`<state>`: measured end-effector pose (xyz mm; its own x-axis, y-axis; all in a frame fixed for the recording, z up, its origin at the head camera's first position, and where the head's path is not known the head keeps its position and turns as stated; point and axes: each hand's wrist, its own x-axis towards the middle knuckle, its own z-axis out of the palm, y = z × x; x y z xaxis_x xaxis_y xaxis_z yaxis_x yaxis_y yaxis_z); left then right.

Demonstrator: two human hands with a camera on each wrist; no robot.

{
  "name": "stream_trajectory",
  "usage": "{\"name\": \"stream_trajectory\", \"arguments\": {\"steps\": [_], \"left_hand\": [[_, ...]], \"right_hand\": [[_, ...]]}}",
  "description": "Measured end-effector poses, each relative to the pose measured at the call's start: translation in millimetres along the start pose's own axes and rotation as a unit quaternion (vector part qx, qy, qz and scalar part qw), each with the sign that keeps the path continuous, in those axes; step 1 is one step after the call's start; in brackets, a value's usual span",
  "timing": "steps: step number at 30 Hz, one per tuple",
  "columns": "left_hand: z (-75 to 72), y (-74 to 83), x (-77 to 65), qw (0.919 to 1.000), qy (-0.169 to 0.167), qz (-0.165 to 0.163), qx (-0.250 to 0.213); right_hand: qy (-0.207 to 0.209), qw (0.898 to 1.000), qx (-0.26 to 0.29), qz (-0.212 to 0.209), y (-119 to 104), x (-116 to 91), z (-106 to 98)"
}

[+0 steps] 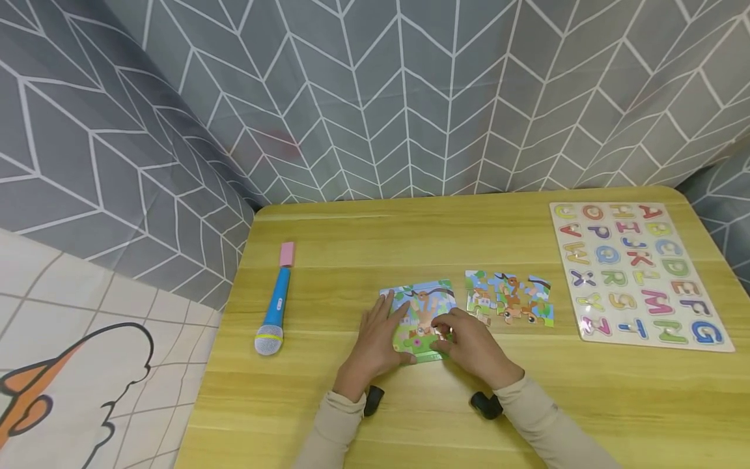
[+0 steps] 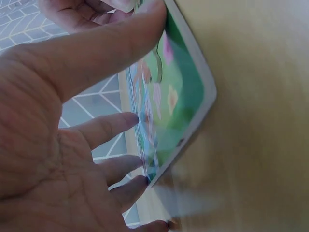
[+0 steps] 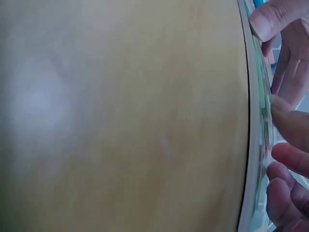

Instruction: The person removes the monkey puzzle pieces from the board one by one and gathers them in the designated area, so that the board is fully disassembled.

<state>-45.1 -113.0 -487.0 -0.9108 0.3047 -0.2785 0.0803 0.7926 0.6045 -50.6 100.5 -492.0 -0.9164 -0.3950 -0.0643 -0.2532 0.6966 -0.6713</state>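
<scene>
A jigsaw puzzle in a tray [image 1: 432, 357], picturing a brown animal on a branch over green grass, lies between both hands. My left hand [image 1: 375, 342] rests along its left side, fingers spread on the upper left and thumb on the lower edge. In the left wrist view, the thumb lies over the green corner of the puzzle tray [image 2: 193, 92]. My right hand [image 1: 471, 342] bends over the lower right part, thumb and fingers pinching a puzzle piece that is mostly hidden. Fingertips of the right hand [image 3: 292, 154] show at the tray's edge in the right wrist view.
Several loose puzzle pieces [image 1: 512, 303] lie right of the tray, some joined. Farther right is an alphabet board [image 1: 635, 277]. A blue toy microphone [image 1: 277, 306] and a pink block [image 1: 286, 254] are at the left. A patterned grey curtain [image 1: 410, 98] hangs behind the wooden table [image 1: 351, 228].
</scene>
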Motion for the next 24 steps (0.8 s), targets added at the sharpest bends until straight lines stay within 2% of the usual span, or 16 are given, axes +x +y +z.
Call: {"name": "stream_trajectory", "arguments": {"steps": [6,16,24], "left_hand": [[-2.8,-0.6,2.6,0.9999,-0.009,-0.004,0.012],[-5.9,1.3,2.9,0.9999,-0.008,-0.001,0.015],[-6.1,1.8,3.8,0.9997,-0.016,-0.002,0.017]], "right_hand": [[0.004,1.000,0.002,-0.011,-3.6,2.5,2.2],[-0.008,1.000,0.020,0.006,-4.4,4.2,5.2],[0.004,0.998,0.055,-0.002,-1.2,1.4,5.9]]}}
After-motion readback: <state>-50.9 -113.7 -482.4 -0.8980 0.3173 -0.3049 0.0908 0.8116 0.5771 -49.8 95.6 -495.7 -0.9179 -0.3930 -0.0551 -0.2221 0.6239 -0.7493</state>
